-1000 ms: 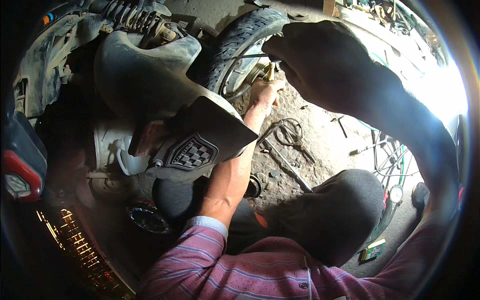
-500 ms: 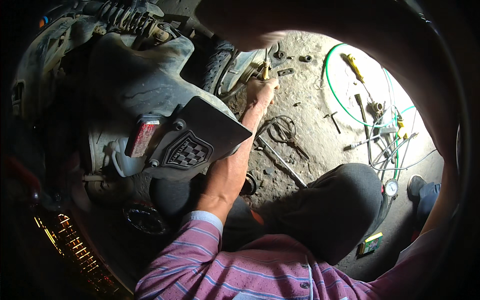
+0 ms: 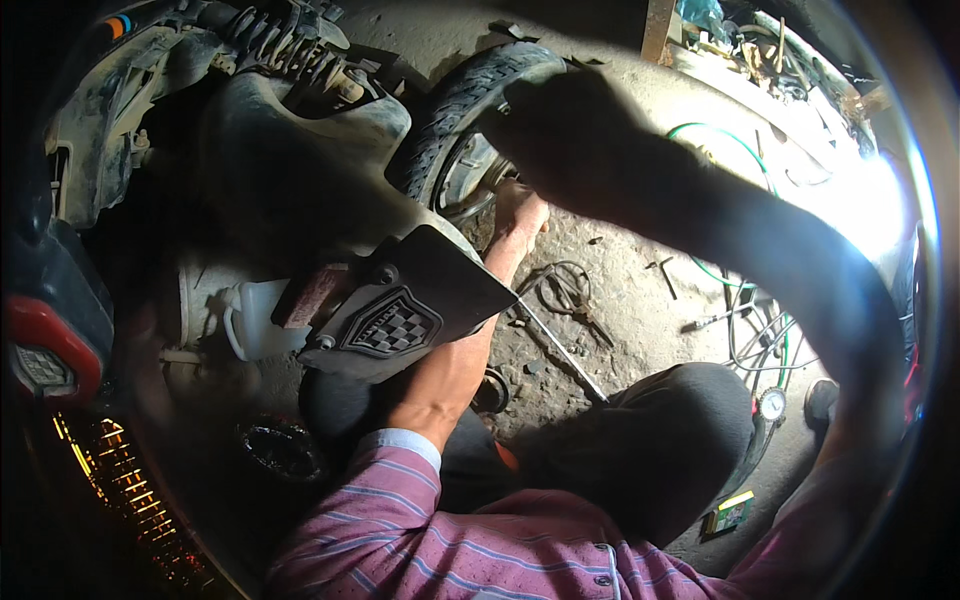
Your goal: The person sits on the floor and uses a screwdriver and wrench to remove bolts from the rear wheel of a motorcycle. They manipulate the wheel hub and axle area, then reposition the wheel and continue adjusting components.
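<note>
A scooter lies with its rear tyre point(image 3: 465, 105) and wheel hub point(image 3: 468, 178) facing me. My left hand point(image 3: 520, 212) reaches along the black cover with a chequered emblem point(image 3: 400, 320) and rests against the hub; its fingertips are hidden there. My right hand point(image 3: 565, 140) is a dark shape in front of the lens, hovering over the upper right of the tyre with its fingers curled. Whether either hand holds anything is too dark to tell.
A coil spring point(image 3: 290, 45) sits above the engine casing. On the dirt floor lie a long metal rod point(image 3: 565, 350), pliers point(image 3: 570, 290), a green hose point(image 3: 720, 140), a round gauge point(image 3: 770, 403) and a small green box point(image 3: 730, 512). A red tail light point(image 3: 45, 350) is at left.
My right arm, which covered the top of the view half a second ago, has dropped back over the tyre. The yellow tool seen above my left hand no longer shows.
</note>
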`<action>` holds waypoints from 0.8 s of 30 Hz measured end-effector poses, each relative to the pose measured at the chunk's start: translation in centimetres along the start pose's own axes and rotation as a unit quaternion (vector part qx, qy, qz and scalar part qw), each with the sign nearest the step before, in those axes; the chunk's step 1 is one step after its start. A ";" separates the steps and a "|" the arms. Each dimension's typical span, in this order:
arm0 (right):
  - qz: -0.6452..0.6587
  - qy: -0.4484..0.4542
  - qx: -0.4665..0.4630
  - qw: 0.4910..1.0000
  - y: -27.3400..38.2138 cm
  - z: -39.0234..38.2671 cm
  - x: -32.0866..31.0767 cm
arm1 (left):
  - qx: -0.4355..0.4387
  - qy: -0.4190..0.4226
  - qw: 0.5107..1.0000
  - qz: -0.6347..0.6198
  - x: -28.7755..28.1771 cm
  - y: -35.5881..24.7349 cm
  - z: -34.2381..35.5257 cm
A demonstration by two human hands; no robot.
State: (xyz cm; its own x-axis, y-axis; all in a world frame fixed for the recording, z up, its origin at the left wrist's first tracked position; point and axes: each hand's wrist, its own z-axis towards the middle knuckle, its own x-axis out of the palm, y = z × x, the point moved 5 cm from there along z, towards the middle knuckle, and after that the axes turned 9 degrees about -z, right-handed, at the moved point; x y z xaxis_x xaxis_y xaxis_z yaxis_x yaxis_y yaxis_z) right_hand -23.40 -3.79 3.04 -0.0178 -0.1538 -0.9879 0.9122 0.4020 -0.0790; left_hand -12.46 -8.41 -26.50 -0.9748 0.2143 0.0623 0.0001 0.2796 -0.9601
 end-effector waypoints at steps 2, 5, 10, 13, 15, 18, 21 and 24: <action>0.077 -0.009 -0.018 0.997 -0.5 0.3 -0.3 | 0.015 0.002 1.000 0.006 0.0 0.4 0.3; 0.148 -0.068 0.037 0.986 0.2 -1.5 1.0 | 0.037 0.007 0.999 0.006 -0.1 1.6 1.3; 0.148 -0.199 0.143 0.958 2.3 -5.8 7.0 | 0.150 0.053 0.984 0.076 -0.7 3.7 2.6; 0.154 -0.247 0.152 0.945 2.4 -7.7 9.3 | 0.196 0.052 0.974 0.096 -0.7 3.7 2.7; 0.165 -0.256 0.150 0.941 2.3 -8.3 11.4 | 0.207 0.032 0.973 0.092 -0.4 2.8 2.4; 0.308 -0.238 0.192 0.901 2.8 -8.6 16.3 | -0.016 -0.024 0.999 -0.025 0.0 2.4 1.6; 0.436 -0.224 0.321 0.810 3.9 -8.6 21.5 | 0.061 -0.047 0.974 0.212 0.6 -1.2 0.7; 0.434 -0.230 0.267 0.829 3.0 -9.1 21.6 | -0.096 0.005 0.988 0.118 -0.3 -1.0 -1.7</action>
State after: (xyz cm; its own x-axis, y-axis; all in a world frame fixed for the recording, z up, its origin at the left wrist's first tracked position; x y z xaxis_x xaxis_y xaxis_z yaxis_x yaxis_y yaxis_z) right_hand -24.76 2.31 -19.70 0.7867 -0.3935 -0.4758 0.5523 0.1040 0.8272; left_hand -11.83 -7.18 -25.12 -0.9401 0.3038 -0.1544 0.2713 0.3932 -0.8785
